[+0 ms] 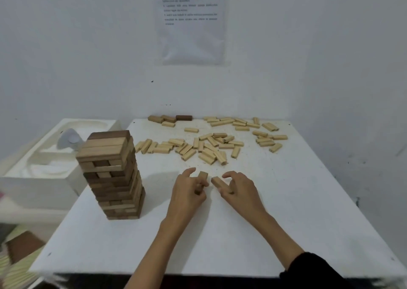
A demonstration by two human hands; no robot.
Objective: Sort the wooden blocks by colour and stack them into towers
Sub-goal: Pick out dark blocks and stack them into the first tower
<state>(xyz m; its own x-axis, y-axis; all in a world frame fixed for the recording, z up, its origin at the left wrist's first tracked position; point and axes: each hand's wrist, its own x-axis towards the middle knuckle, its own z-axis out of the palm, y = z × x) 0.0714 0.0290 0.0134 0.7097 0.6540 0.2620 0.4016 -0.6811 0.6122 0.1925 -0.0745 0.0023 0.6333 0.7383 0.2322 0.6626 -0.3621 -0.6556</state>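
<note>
While my left hand [189,192] pinches one block [203,175], my right hand [241,189] pinches a second block [217,181] just beside it, at the middle of the table [286,200]. Whether the blocks touch it, I cannot tell. The tower [112,176] stands to the left; the pale pile [209,146] lies beyond, near the wall [88,46].

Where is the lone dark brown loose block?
Head view: the dark brown block lies at the far edge of the table by the wall, right of some mid-brown blocks.

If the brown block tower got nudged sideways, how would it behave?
The tower is tall and narrow, so it would probably tip rather than slide. Its layers look uneven, with gaps, so parts might shift first.
</note>
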